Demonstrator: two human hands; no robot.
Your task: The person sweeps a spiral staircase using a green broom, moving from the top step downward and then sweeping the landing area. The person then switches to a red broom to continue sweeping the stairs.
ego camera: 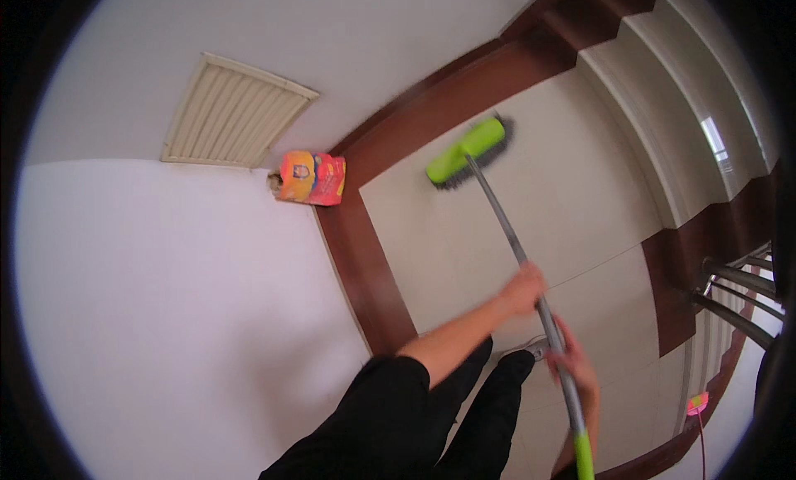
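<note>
A broom with a lime-green head (pixel 467 149) and dark bristles rests on the pale tiled floor, close to the red-brown border. Its grey handle (pixel 505 222) runs back towards me and ends in a green grip (pixel 583 455) at the lower edge. My left hand (pixel 523 288) is wrapped around the middle of the handle. Lower down, my right hand (pixel 573 359) holds the same handle loosely, its fingers partly extended along it. Both hands and the bristles look slightly blurred.
In the corner stands a pink and orange printed bag (pixel 311 178), below a louvred vent (pixel 239 112) in the white wall. Stairs (pixel 647 107) rise at upper right. Metal railing bars (pixel 740 281) are at right, with a pink object (pixel 698 404) on a thin pole below them.
</note>
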